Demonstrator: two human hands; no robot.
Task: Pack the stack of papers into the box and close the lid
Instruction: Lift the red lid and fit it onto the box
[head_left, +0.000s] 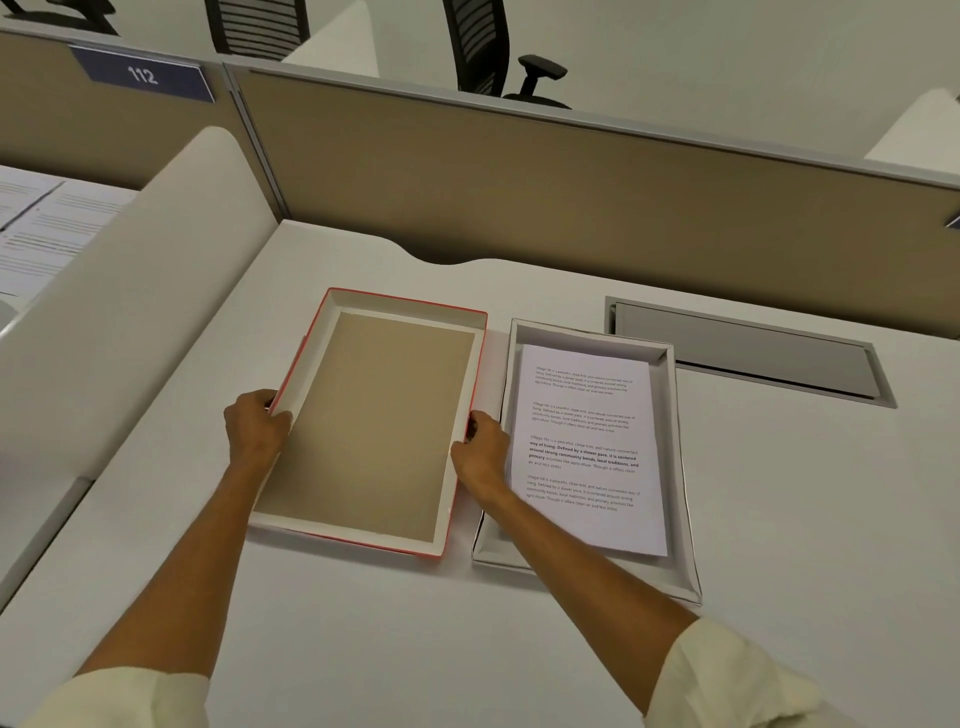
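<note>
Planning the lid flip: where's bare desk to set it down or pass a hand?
Free: desk right of the box, below the cable hatch; also the near strip. Crowded: narrow gap between lid and box, where the right hand sits.

A blue nameplate (143, 75) is showing the white number "112"; it is sitting on top of the tan partition (519, 182), far up and to the left of the printed sheet (584, 447). That sheet is carrying four paragraphs of small black type, each opening "Village life is a peaceful, close-knit, and nature-connected way of living"; the third is reading partly in bold. Farther left of the sheet, more printed pages (47, 223) are lying beyond a white divider, their lines too blurred to read.
</note>
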